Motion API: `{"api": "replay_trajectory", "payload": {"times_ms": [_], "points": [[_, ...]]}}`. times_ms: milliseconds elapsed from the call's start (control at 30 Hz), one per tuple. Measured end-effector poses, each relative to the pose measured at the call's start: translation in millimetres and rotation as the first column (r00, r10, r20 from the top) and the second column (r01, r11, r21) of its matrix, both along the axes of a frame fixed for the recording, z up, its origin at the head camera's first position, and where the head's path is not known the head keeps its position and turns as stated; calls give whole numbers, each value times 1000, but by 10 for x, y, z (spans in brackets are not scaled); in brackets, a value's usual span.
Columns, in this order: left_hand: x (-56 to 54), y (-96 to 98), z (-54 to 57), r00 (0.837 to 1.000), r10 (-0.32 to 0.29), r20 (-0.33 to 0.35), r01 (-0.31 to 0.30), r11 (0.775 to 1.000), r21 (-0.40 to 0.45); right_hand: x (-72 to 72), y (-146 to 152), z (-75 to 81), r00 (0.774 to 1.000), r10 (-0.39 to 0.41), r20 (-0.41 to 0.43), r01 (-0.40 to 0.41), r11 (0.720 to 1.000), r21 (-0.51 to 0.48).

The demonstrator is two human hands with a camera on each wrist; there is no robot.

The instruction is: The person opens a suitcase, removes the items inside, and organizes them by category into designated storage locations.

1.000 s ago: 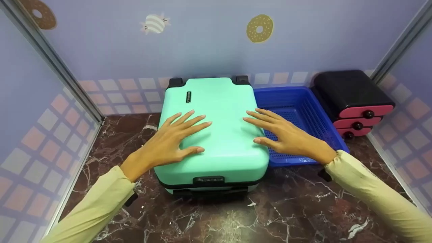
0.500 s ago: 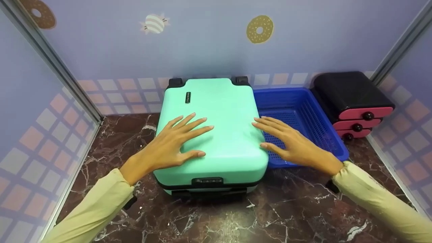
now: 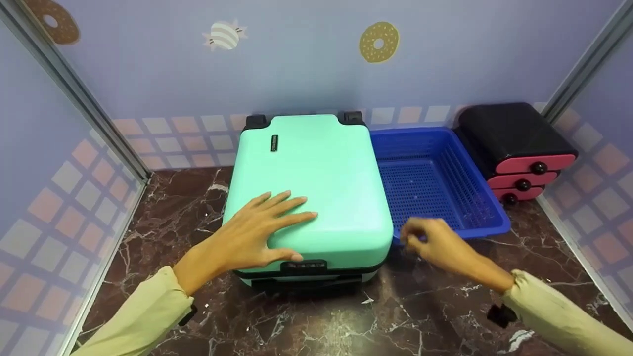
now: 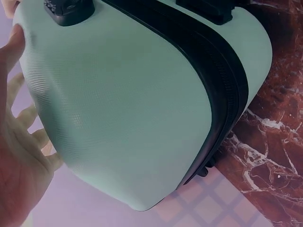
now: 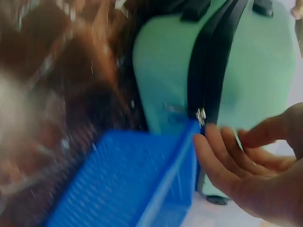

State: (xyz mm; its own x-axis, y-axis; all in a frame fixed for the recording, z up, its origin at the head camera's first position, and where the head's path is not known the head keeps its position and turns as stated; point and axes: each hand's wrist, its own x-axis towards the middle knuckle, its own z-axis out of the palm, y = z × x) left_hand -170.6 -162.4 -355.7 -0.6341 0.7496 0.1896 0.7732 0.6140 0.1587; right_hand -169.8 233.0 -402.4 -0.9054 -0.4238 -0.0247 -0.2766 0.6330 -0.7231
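A mint-green hard-shell suitcase lies flat, its black combination lock toward me. Over the near left part of its lid my left hand is spread, thumb close to the lock. In the left wrist view the fingers lie along the shell's curved edge. My right hand, blurred, is at the suitcase's near right corner with bent fingers and nothing visible in them. Metal zipper pulls hang from the black seam just beyond its fingertips in the right wrist view.
A blue perforated basket stands against the suitcase's right side, its near rim beside my right hand. Farther right is a black drawer box with pink fronts. Patterned panels enclose the dark marbled surface on three sides.
My right hand has left the lid, moved right and toward me to the corner, and its fingers have bent. My left hand has slid toward me over the lid.
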Motion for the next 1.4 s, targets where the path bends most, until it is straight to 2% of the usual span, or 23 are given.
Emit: {"api": "replay_trajectory", "payload": {"times_ms": [33,100,133,233,333,400,500,600,667,700,800,833,900,967,1033,1100,1167,1200,1267,1333,1400], "points": [[1,-3,-5,1000,-5,-7,5,1000,-1,35,-1,-22,998,0,66,-1,1000,14],[1,-9,-12,1000,-11,-23,11,1000,-3,85,-19,-92,989,7,149,-11,1000,23],[0,-13,-15,999,-14,-29,14,1000,-3,104,-32,-140,986,20,163,-24,999,23],[-2,-16,-22,999,-12,-36,12,1000,-7,148,-92,-308,975,26,220,-14,998,-59],[-3,-12,-18,999,-10,-38,10,1000,-6,189,-171,-469,962,-9,275,58,984,-169],[-6,-7,-13,999,-11,-41,11,1000,0,215,-230,-556,944,-47,327,140,954,-267],[-12,-2,-4,999,-10,-49,11,1000,8,247,-309,-661,924,-117,364,261,889,-376],[-10,-9,2,999,-3,-50,3,1000,10,270,-372,-754,887,-232,400,405,806,-431],[-8,-14,4,999,4,-49,-4,1000,8,272,-408,-810,857,-310,411,488,742,-459],[-9,-16,3,999,7,-50,-6,1000,7,267,-426,-836,842,-334,424,522,702,-484],[-11,-14,-6,999,11,-52,-11,1000,13,248,-474,-900,817,-360,451,573,594,-565],[-12,-10,-7,999,12,-51,-11,1000,17,243,-486,-916,813,-366,453,580,569,-583],[-17,-3,-15,999,11,-51,-10,1000,24,233,-500,-946,811,-374,451,585,545,-600],[-18,2,-22,999,11,-50,-10,999,31,235,-496,-964,819,-386,426,574,559,-598],[-17,2,-27,999,12,-51,-11,1000,29,240,-488,-981,832,-398,386,554,588,-589],[-16,-1,-29,999,13,-53,-12,1000,25,243,-479,-1003,855,-399,332,518,615,-594],[-19,-4,-28,998,9,-60,-8,1000,23,246,-464,-1036,883,-411,226,461,673,-578],[-22,-6,-25,998,7,-66,-5,1000,20,244,-452,-1056,897,-417,148,424,714,-558],[-26,-5,-16,996,2,-85,0,1000,13,237,-417,-1093,911,-412,-10,350,785,-512],[-26,-3,-10,996,8,-92,-8,1000,4,237,-367,-1118,907,-380,-182,267,853,-447],[-16,0,-4,996,32,-86,-33,999,-13,238,-307,-1119,886,-324,-332,189,906,-378]]}}
